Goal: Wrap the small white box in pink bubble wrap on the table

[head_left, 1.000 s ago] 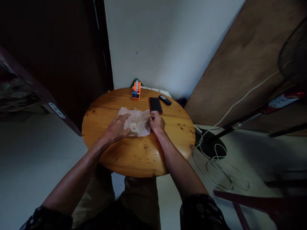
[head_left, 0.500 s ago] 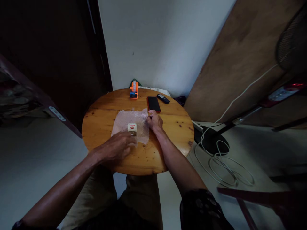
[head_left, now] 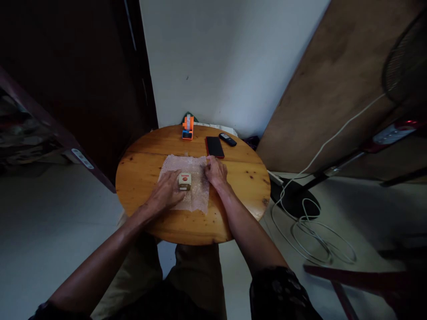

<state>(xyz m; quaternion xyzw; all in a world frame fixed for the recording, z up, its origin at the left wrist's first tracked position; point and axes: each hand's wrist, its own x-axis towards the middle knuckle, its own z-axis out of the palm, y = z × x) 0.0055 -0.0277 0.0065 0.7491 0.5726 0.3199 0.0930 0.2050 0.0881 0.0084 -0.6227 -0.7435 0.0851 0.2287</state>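
A sheet of bubble wrap (head_left: 196, 195) lies spread on the round wooden table (head_left: 247, 178). On it sits a small white and brown box (head_left: 184, 181) with a red mark on top. My left hand (head_left: 165, 190) rests on the left part of the sheet, fingers apart, its fingertips and thumb beside the box. At the sheet's right edge, my right hand (head_left: 215, 171) has its fingers curled together on the bubble wrap near the upper right corner.
An orange tape dispenser (head_left: 187, 127), a black and red flat object (head_left: 214, 147) and a dark handset (head_left: 227, 139) lie at the table's back. To the right, a fan base (head_left: 296, 198) and looped white cable (head_left: 313, 238) are on the floor.
My left hand has moved up and left from the near side of the box to its left side. The bubble wrap's near edge now lies flatter and closer to me. My right hand stays nearly in place.
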